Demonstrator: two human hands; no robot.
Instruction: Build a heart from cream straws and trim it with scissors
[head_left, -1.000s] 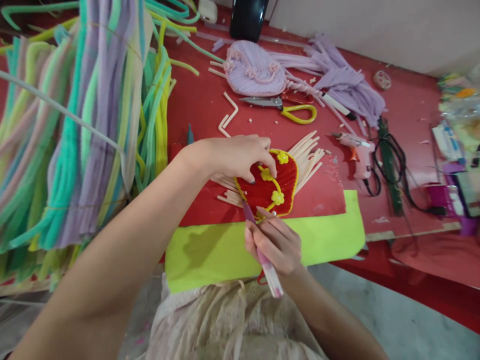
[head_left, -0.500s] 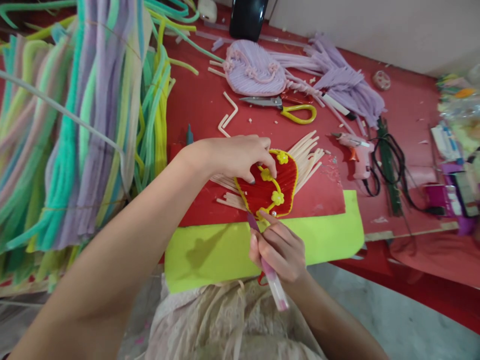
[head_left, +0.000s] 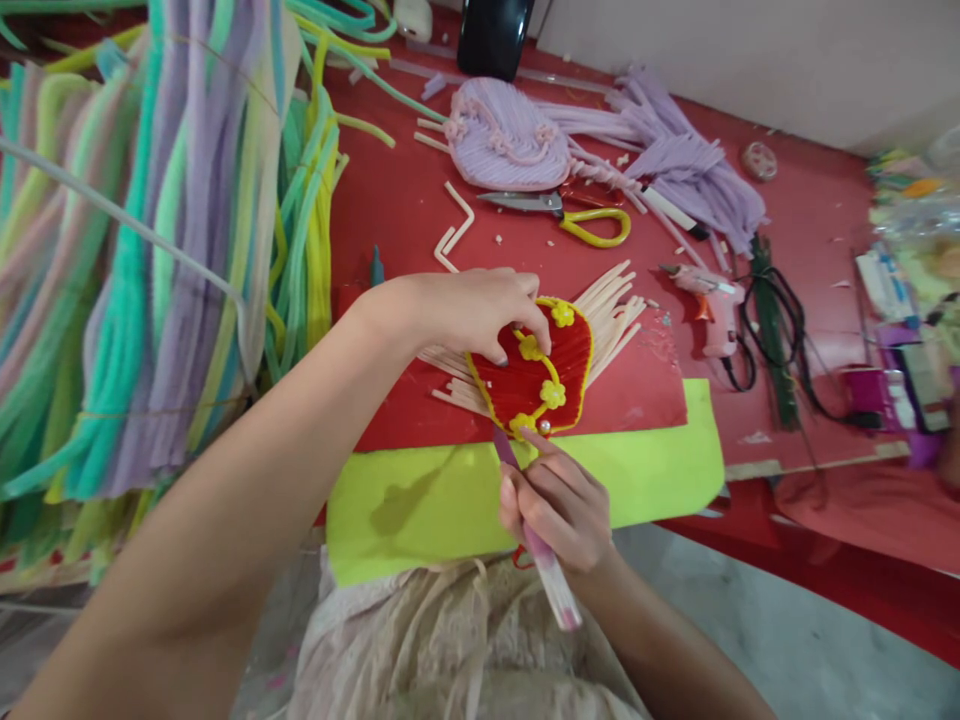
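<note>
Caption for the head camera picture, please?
Left hand on a yellow-edged red panel, right hand gripping a pen-like tool.

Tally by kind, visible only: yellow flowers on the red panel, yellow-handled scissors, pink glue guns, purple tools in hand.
Yellow flowers: 4
Yellow-handled scissors: 1
Pink glue gun: 1
Purple pen-shaped tool, in right hand: 1
Total: 7

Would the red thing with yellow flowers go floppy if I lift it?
The red piece probably stays fairly flat: its ribs sit inside a yellow border. It looks thin, so likely light. Its raised yellow flowers might snag.
</note>
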